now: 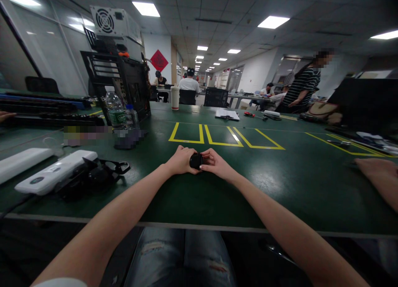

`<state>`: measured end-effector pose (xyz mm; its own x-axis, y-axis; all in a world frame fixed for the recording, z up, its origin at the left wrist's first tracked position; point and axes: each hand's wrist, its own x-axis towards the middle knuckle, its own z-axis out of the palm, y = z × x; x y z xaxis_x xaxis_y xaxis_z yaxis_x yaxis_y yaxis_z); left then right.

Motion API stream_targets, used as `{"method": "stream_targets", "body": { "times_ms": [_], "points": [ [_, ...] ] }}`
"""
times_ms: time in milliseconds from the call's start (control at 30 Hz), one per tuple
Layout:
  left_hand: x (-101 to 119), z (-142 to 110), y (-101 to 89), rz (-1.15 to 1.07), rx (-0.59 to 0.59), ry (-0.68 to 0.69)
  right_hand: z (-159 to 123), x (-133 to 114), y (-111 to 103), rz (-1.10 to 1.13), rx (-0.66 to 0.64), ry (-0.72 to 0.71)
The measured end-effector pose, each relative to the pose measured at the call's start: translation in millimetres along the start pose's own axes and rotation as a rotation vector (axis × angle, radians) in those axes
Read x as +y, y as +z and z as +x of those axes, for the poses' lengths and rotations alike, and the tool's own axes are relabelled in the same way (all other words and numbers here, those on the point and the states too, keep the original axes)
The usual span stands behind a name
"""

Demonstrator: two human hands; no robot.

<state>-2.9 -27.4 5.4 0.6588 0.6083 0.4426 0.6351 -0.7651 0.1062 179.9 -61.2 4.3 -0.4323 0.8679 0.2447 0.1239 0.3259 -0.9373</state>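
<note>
A small black rounded object (195,161), case-like in shape, is held between my two hands just above or on the green table (199,195); whether it touches the top I cannot tell. My left hand (183,159) is closed around its left side, with fingers over the back. From the right, the thumb and fingertips of my right hand (215,164) pinch its edge. Beyond my hands, yellow tape outlines (222,144) mark the tabletop.
At left lie a white power strip (56,171), black straps (90,177) and a water bottle (115,108) near a computer case (130,79). A cup (175,98), clipboard (227,114) and red-handled tool (249,114) stand farther back. Another person's hand (377,171) rests at right.
</note>
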Motion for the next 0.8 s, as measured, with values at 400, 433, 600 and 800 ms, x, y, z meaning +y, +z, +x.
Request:
{"method": "stream_targets", "body": {
  "times_ms": [400, 433, 600, 800],
  "points": [
    [1.9, -0.8, -4.2, -0.023, -0.021, -0.009, -1.3, -4.9, 1.0, -0.056, 0.04, 0.07],
    [1.5, -0.7, -3.5, -0.02, -0.016, -0.009, -1.8, -5.4, 0.5, -0.053, 0.024, 0.066],
    [1.5, -0.2, -2.3, -0.013, -0.009, -0.007, -0.7, -1.8, 0.8, -0.038, 0.013, 0.014],
    [3.9, -0.2, -4.3, -0.017, -0.022, -0.022, 4.1, 6.8, 1.6, -0.065, 0.083, 0.019]
  ]
}}
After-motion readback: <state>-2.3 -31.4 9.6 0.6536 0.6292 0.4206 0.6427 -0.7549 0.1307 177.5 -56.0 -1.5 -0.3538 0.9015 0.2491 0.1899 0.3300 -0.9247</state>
